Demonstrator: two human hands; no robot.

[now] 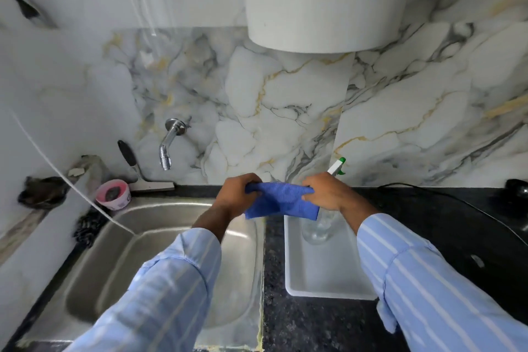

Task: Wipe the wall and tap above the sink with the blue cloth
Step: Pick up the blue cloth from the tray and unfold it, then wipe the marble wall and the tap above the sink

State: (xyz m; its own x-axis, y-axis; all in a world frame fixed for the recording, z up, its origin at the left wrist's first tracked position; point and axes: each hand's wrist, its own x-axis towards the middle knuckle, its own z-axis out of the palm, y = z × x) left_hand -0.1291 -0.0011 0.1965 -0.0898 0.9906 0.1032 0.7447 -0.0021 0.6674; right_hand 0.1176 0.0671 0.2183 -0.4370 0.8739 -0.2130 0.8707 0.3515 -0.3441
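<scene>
The blue cloth (pixel 281 201) is stretched between both hands above the right edge of the steel sink (pixel 160 240). My left hand (pixel 233 197) grips its left end and my right hand (pixel 325 191) grips its right end. The chrome tap (pixel 168 143) sticks out of the marble wall (pixel 285 100) to the upper left of my hands, well apart from the cloth. The cloth touches neither wall nor tap.
A white tray (pixel 320 271) on the dark counter holds a clear spray bottle with a green-tipped nozzle (pixel 337 167), partly hidden behind my right hand. A squeegee (pixel 137 171) and a pink tub (pixel 113 194) stand left of the tap. A white appliance (pixel 323 0) hangs overhead; a black cable (pixel 445 197) crosses the counter.
</scene>
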